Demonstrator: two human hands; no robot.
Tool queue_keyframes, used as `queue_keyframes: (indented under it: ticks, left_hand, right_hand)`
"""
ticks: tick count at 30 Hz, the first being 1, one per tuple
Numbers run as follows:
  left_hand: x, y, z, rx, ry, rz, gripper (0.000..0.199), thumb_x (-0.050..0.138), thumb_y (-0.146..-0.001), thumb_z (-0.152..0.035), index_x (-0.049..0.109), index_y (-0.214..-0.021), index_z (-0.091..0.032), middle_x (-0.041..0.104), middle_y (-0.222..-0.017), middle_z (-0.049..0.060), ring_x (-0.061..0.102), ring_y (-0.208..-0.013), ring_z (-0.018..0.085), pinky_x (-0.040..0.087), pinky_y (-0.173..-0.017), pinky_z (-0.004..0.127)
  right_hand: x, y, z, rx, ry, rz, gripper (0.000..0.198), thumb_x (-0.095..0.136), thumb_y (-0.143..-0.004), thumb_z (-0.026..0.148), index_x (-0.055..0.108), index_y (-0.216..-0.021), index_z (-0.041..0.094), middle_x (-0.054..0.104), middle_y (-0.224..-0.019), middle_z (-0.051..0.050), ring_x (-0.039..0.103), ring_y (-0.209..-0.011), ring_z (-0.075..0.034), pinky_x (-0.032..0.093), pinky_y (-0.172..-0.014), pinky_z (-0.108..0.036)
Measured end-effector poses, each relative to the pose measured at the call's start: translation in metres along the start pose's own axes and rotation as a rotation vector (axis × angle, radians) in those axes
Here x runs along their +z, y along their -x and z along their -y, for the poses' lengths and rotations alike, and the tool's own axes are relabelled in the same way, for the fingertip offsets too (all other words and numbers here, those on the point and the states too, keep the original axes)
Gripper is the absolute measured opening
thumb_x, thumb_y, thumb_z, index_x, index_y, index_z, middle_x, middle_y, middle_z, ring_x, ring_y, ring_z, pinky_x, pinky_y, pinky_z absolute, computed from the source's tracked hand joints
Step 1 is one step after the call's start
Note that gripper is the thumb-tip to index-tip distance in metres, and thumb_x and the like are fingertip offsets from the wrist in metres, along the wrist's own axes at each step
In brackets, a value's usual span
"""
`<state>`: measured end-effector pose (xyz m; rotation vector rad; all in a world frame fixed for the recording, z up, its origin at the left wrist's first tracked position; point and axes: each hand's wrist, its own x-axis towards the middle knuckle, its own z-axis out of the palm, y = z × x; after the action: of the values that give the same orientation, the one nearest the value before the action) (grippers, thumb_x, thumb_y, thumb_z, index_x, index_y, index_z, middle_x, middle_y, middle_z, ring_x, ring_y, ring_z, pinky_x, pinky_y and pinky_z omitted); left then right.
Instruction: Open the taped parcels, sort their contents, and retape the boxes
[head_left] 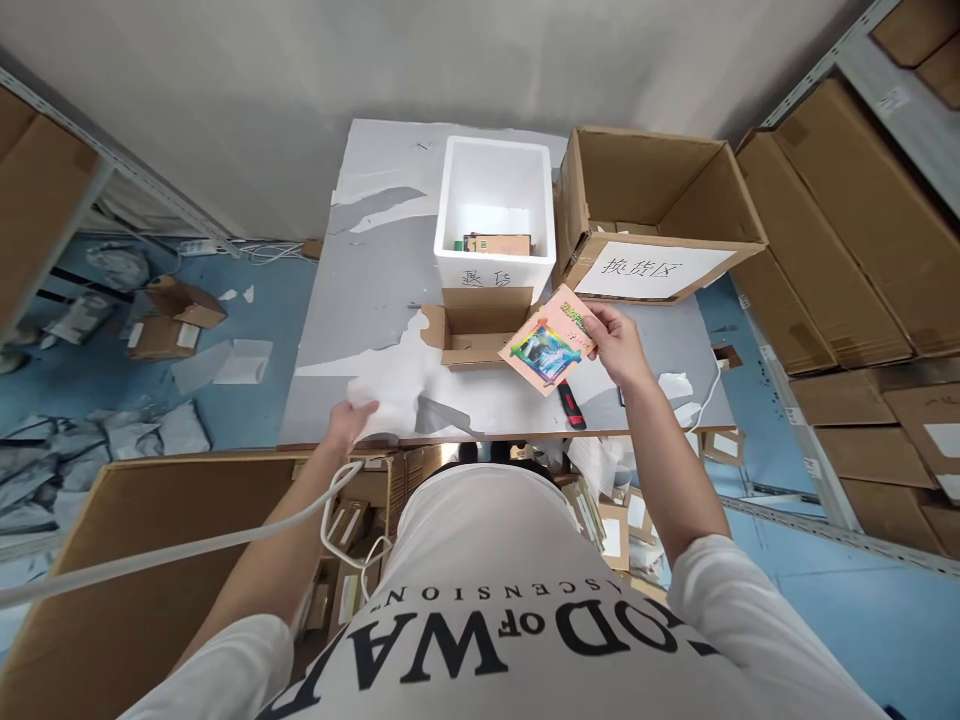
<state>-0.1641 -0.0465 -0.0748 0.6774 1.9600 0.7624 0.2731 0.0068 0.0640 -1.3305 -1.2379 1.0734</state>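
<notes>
My right hand (615,340) is closed on the edge of a flat pink box or booklet (546,340) with a colourful picture on its front, tilted over the table. My left hand (349,424) pinches a thin white wrapping sheet (390,398) at the table's near edge. Between the hands stands a small open cardboard box (480,345), with nothing visible inside it. A red and black box cutter (571,405) lies beneath the pink item, close to the front edge.
A white foam box (444,220) with some packs inside stands behind the small carton. To its right is a large open carton (667,215) with a handwritten label. A huge carton (172,540) and a white cable (225,540) lie left of me. Shelves of boxes (847,210) rise at right.
</notes>
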Motion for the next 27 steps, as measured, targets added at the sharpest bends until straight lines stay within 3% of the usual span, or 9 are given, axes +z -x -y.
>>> queue_keyframes:
  ticks: [5,8,10,12,14,16,20,23,27]
  left_hand:
    - [0.006,-0.011,0.001,-0.073,-0.179,-0.247,0.056,0.075,-0.066,-0.03,0.058,-0.112,-0.004,0.068,-0.105,0.021,0.063,-0.107,0.034,0.053,-0.085,0.046]
    - [0.017,0.004,-0.01,0.015,-0.254,-0.407,0.084,0.071,-0.074,-0.038,0.034,-0.139,0.001,0.036,-0.145,0.033,0.03,-0.141,0.04,0.029,-0.111,0.056]
    - [0.029,0.027,-0.021,0.239,-0.223,-0.426,0.088,0.066,-0.079,-0.043,0.025,-0.146,-0.002,0.019,-0.155,0.029,0.014,-0.147,0.037,0.017,-0.118,0.054]
    - [0.048,0.059,-0.035,0.455,-0.045,-0.152,0.079,0.064,-0.08,-0.05,0.036,-0.143,-0.011,0.036,-0.15,0.023,0.036,-0.139,0.033,0.031,-0.114,0.049]
    - [0.069,0.092,-0.049,0.427,0.107,0.362,0.072,0.064,-0.077,-0.059,0.051,-0.132,-0.014,0.059,-0.13,0.02,0.06,-0.115,0.031,0.047,-0.098,0.048]
    - [0.087,0.118,-0.06,0.315,0.189,0.671,0.07,0.067,-0.072,-0.062,0.06,-0.122,-0.014,0.07,-0.108,0.017,0.069,-0.094,0.027,0.054,-0.085,0.043]
    - [0.101,0.141,-0.066,0.217,0.296,0.707,0.053,0.074,-0.066,-0.059,0.07,-0.093,-0.013,0.073,-0.085,0.01,0.069,-0.074,0.019,0.054,-0.074,0.033]
    - [0.099,0.142,-0.06,0.158,0.36,0.675,0.05,0.077,-0.063,-0.057,0.07,-0.085,-0.013,0.073,-0.078,0.008,0.067,-0.068,0.016,0.053,-0.07,0.029]
    - [0.097,0.142,-0.055,0.076,0.393,0.7,0.047,0.079,-0.061,-0.056,0.068,-0.079,-0.014,0.072,-0.076,0.007,0.066,-0.066,0.014,0.052,-0.067,0.027]
  right_hand:
    - [0.0,0.003,-0.014,0.079,-0.024,0.011,0.045,0.067,-0.076,0.051,0.066,-0.105,0.016,0.06,-0.067,0.002,0.045,-0.048,-0.007,0.032,-0.036,-0.019]
    - [0.0,0.006,-0.017,0.118,-0.011,0.033,0.046,0.066,-0.076,0.051,0.067,-0.105,0.015,0.059,-0.066,0.002,0.045,-0.048,-0.007,0.033,-0.037,-0.019]
    - [0.001,0.008,-0.016,0.146,0.002,0.07,0.046,0.066,-0.077,0.05,0.067,-0.106,0.015,0.06,-0.067,0.001,0.045,-0.048,-0.007,0.033,-0.037,-0.019]
    - [0.006,0.01,-0.014,0.167,0.013,0.12,0.045,0.066,-0.077,0.051,0.068,-0.107,0.016,0.061,-0.069,0.001,0.045,-0.049,-0.007,0.032,-0.037,-0.018]
    - [0.013,0.012,-0.011,0.175,0.017,0.171,0.045,0.066,-0.078,0.051,0.069,-0.107,0.018,0.062,-0.07,0.001,0.044,-0.048,-0.006,0.031,-0.037,-0.018]
    - [0.021,0.015,-0.009,0.173,0.021,0.219,0.045,0.065,-0.079,0.053,0.069,-0.108,0.019,0.062,-0.071,0.001,0.044,-0.048,-0.006,0.031,-0.036,-0.017]
    - [0.026,0.019,-0.006,0.187,-0.021,0.253,0.049,0.068,-0.076,0.054,0.069,-0.11,0.02,0.066,-0.079,-0.001,0.051,-0.056,-0.008,0.043,-0.041,-0.019]
    - [0.02,0.021,-0.007,0.218,-0.105,0.237,0.048,0.073,-0.072,0.053,0.069,-0.108,0.021,0.068,-0.084,-0.002,0.061,-0.071,-0.012,0.056,-0.057,-0.024]
    - [0.01,0.021,-0.011,0.25,-0.158,0.256,0.042,0.075,-0.071,0.05,0.069,-0.102,0.021,0.069,-0.083,-0.001,0.065,-0.074,-0.013,0.059,-0.063,-0.026]
